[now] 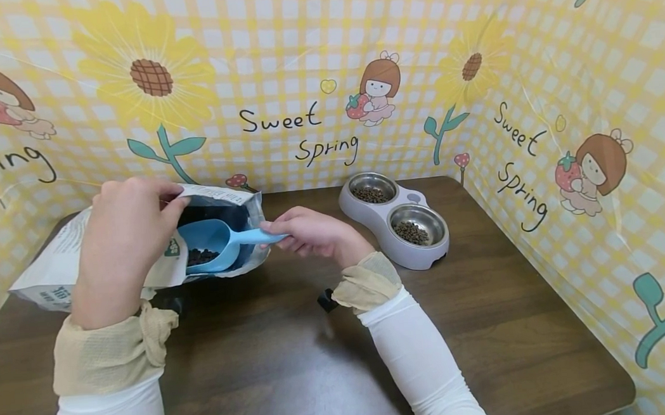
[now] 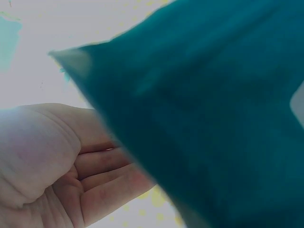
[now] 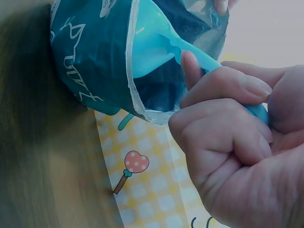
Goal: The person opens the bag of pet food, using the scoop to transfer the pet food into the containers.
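Two hands share the work: the right hand [image 1: 311, 234] pinches the blue scoop [image 1: 214, 241] by its handle, while the left hand [image 1: 125, 239] grips the bag [image 1: 56, 269] mouth open, left of centre. Lifting level should keep the kibble [image 1: 201, 255] aboard. Backdrop [image 1: 529, 62] writing reads "Sweet Spring".

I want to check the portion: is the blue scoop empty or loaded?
Loaded: dark kibble lies in the blue scoop, which the right hand holds at the bag mouth.
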Motion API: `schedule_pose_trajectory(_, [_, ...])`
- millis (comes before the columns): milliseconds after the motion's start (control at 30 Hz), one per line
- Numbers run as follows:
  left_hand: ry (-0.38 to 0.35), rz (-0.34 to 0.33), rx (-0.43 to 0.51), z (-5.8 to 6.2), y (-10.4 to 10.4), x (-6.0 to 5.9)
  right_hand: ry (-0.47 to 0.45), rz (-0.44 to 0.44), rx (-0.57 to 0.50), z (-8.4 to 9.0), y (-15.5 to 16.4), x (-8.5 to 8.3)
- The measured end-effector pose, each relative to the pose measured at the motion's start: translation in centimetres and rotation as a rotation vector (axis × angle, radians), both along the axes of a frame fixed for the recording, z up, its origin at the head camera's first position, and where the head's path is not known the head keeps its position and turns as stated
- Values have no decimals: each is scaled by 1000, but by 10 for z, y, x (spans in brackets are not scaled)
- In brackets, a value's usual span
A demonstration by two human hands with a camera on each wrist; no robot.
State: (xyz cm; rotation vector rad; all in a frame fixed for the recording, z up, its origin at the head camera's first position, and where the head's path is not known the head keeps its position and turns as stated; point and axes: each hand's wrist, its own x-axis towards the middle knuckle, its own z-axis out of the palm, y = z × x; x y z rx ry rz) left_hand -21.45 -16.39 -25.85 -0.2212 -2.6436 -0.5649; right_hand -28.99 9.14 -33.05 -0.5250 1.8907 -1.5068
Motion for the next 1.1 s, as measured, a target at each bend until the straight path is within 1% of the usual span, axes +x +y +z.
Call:
schedule_pose_trajectory(267, [10,-1,-2,1,0,0,-14,-37,9,4,6,1])
schedule_pose_trajectory(433, [11,-4,-4,0,-1,0,-27,-50,3,4,8,0])
schedule_pose_trajectory(733, [2,11,-3,0,0,0,-27,-75,-5,5,14,-2])
schedule_pose_trajectory(1100, [8,18,4,0,0,0,-38,-109,-15,5,23,-5])
